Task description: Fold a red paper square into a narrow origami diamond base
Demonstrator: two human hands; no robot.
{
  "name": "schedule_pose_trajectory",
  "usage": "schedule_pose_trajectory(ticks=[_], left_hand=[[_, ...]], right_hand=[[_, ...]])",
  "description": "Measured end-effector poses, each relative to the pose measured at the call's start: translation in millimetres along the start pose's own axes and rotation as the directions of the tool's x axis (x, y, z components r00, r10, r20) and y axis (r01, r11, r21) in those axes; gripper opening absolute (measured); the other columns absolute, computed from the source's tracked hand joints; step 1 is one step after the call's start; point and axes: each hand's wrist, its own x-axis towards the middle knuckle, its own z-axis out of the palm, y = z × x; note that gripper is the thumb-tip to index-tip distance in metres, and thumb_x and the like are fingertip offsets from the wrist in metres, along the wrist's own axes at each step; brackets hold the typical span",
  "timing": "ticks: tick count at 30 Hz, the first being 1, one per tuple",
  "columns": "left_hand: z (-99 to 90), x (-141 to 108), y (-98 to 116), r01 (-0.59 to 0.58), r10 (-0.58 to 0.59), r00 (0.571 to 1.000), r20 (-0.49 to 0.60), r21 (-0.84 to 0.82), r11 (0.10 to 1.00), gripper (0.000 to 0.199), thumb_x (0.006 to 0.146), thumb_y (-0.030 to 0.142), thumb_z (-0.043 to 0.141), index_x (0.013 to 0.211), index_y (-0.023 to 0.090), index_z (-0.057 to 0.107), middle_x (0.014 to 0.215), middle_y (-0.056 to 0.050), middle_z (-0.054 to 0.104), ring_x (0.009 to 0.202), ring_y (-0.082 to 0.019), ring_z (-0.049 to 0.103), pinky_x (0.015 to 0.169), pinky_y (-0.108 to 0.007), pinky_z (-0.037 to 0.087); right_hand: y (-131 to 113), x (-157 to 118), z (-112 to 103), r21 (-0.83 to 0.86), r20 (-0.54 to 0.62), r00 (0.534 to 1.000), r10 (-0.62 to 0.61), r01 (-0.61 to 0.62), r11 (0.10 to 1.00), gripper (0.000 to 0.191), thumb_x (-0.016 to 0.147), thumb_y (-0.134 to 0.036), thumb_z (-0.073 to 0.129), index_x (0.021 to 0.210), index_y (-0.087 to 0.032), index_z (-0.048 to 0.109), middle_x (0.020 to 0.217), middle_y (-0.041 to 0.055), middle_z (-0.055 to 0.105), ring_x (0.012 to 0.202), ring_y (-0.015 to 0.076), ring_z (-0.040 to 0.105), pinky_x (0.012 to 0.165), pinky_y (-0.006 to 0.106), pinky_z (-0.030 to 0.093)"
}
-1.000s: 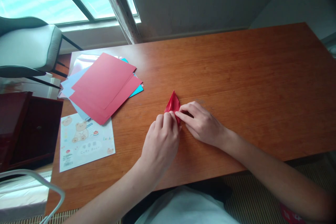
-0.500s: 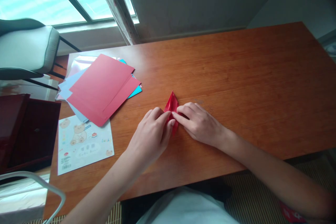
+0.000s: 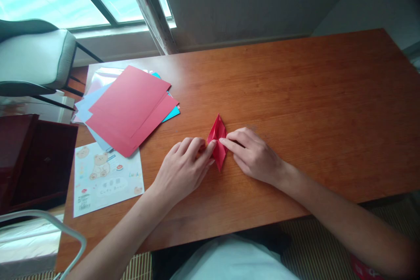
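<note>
A small piece of folded red paper, diamond-shaped with pointed ends, lies on the wooden table. Its layers part along a crease down the middle. My left hand is closed on its left edge, the thumb pressing near the centre. From the other side, my right hand grips the right edge, with its thumb and forefinger at the middle. The fingertips under the paper are hidden.
Red paper sheets lie over white and blue ones at the table's left. Below them is a white card with bear drawings. A chair and a dark open drawer or cabinet stand beyond the left edge.
The folded paper now shows wider and more spread, its lower point in plain sight. My left hand has shifted slightly left and the right hand slightly right. The view has moved a little.
</note>
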Motion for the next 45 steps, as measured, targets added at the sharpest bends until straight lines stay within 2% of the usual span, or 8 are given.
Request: schedule_pose_trajectory(ticks=[4, 9, 17, 28, 36, 41, 43, 45], left_hand=[[0.3, -1.4, 9.5, 0.018, -0.019, 1.0, 0.014, 0.083, 0.996, 0.04, 0.098, 0.024, 0.054, 0.136, 0.014, 0.056, 0.103, -0.011, 0.064, 0.09, -0.024, 0.056, 0.074, -0.036, 0.048], [-0.7, -3.3, 12.6, 0.027, -0.03, 0.999, 0.028, 0.107, 0.994, 0.044, 0.093, 0.014, 0.054, 0.137, 0.014, 0.055, 0.105, -0.01, 0.065, 0.092, -0.024, 0.057, 0.072, -0.036, 0.047], [-3.5, -3.9, 15.9, 0.047, -0.053, 0.998, 0.04, 0.149, 0.988, 0.044, 0.095, 0.015, 0.052, 0.138, 0.014, 0.053, 0.105, -0.011, 0.065, 0.093, -0.025, 0.058, 0.068, -0.037, 0.045], [-3.4, -3.2, 24.3, 0.083, -0.098, 0.993, 0.064, 0.196, 0.977, 0.046, 0.094, 0.012, 0.052, 0.14, 0.014, 0.052, 0.105, -0.01, 0.066, 0.09, -0.024, 0.059, 0.065, -0.036, 0.044], [-5.7, -4.8, 24.2, 0.119, -0.138, 0.988, 0.072, 0.225, 0.967, 0.045, 0.095, 0.014, 0.052, 0.139, 0.012, 0.052, 0.097, -0.009, 0.065, 0.085, -0.023, 0.059, 0.065, -0.037, 0.046], [0.5, -8.1, 19.8, 0.129, -0.127, 0.992, -0.024, 0.114, 0.985, 0.043, 0.093, 0.015, 0.054, 0.136, 0.013, 0.055, 0.1, -0.01, 0.067, 0.087, -0.023, 0.059, 0.067, -0.035, 0.047], [2.4, -7.9, 17.5, 0.146, -0.145, 0.986, -0.086, 0.005, 0.989, 0.039, 0.093, 0.015, 0.053, 0.132, 0.013, 0.057, 0.103, -0.011, 0.067, 0.089, -0.023, 0.06, 0.071, -0.035, 0.048], [1.9, -4.4, 15.4, 0.202, -0.221, 0.968, -0.116, -0.156, 0.967, 0.031, 0.095, 0.017, 0.051, 0.124, 0.015, 0.061, 0.103, -0.009, 0.068, 0.09, -0.021, 0.06, 0.076, -0.034, 0.049]], right_hand=[[0.6, -0.6, 0.0, 0.012, -0.036, 0.999, 0.016, -0.016, 1.0, 0.039, 0.092, -0.003, 0.046, 0.128, -0.009, 0.061, 0.111, 0.0157, 0.066, 0.102, 0.0259, 0.057, 0.093, 0.044, 0.054], [-1.7, 1.3, -0.3, -0.036, -0.03, 1.0, -0.007, 0.006, 0.999, 0.031, 0.094, -0.005, 0.048, 0.119, -0.007, 0.067, 0.106, 0.0168, 0.067, 0.099, 0.0261, 0.059, 0.088, 0.042, 0.055], [-3.3, 2.0, -0.1, -0.121, -0.027, 0.998, -0.049, 0.045, 0.992, 0.026, 0.094, -0.007, 0.053, 0.116, -0.006, 0.069, 0.106, 0.0159, 0.07, 0.099, 0.0265, 0.061, 0.085, 0.04, 0.054], [-1.7, -0.4, -0.5, -0.109, -0.042, 0.997, -0.062, 0.057, 0.992, 0.026, 0.097, -0.008, 0.05, 0.115, -0.01, 0.069, 0.107, 0.0145, 0.071, 0.101, 0.0251, 0.062, 0.085, 0.039, 0.054], [-0.7, -0.3, -0.7, -0.085, -0.041, 0.997, -0.064, 0.061, 0.995, 0.026, 0.095, -0.006, 0.052, 0.114, -0.007, 0.07, 0.107, 0.0159, 0.071, 0.1, 0.0264, 0.062, 0.085, 0.041, 0.054], [-0.9, -0.7, 0.0, -0.046, -0.039, 0.999, -0.033, 0.032, 0.998, 0.03, 0.096, -0.007, 0.049, 0.117, -0.011, 0.069, 0.107, 0.0153, 0.07, 0.102, 0.026, 0.062, 0.087, 0.042, 0.054], [-1.0, -0.8, 0.1, -0.03, -0.039, 0.999, -0.025, 0.024, 0.999, 0.031, 0.096, -0.007, 0.048, 0.118, -0.012, 0.069, 0.108, 0.0152, 0.07, 0.102, 0.026, 0.062, 0.087, 0.042, 0.054], [-1.1, -0.6, 0.0, -0.021, -0.04, 0.999, -0.02, 0.019, 1.0, 0.031, 0.096, -0.007, 0.048, 0.118, -0.012, 0.069, 0.107, 0.0151, 0.07, 0.102, 0.026, 0.062, 0.086, 0.042, 0.055]])
